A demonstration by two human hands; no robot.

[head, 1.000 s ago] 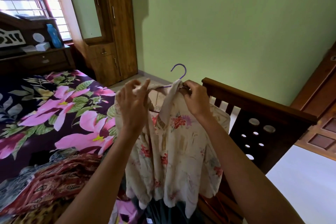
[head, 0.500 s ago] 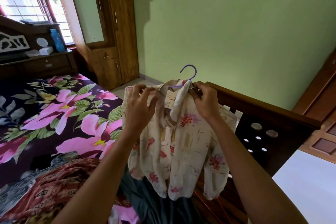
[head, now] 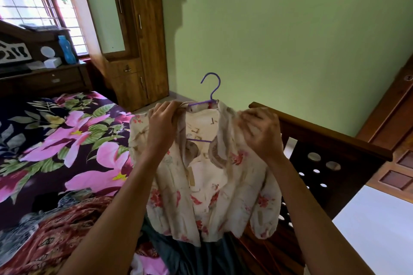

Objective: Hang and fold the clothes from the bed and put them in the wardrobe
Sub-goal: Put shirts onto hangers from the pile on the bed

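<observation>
The cream floral-print blouse (head: 212, 185) is held up in the air over the foot of the bed, draped on a thin purple wire hanger (head: 211, 94). The hanger's hook is seen sticking up above the collar, and its lower bar shows through the open neckline.

The collar and left shoulder of the blouse are pinched by the left hand (head: 163, 127), fingers curled tight round the fabric just beside the hanger's arm. The right hand (head: 260, 134) is blurred, but its curled fingers are seen closed on the cloth at the other shoulder. The blouse hangs open at the front between the two forearms, hem loose.

Below it, a dark grey-green garment (head: 201, 257) is spread at the bed's edge. A red patterned garment (head: 55, 241) is heaped to the left on the dark bedsheet with large pink flowers (head: 67, 140).

The dark wooden footboard with round cut-outs (head: 324, 152) is seen just behind the right hand. The tall brown wooden wardrobe (head: 138, 40) stands well apart against the green wall, doors closed. A blue plastic bottle (head: 66, 49) is set upright on the headboard shelf near the window.
</observation>
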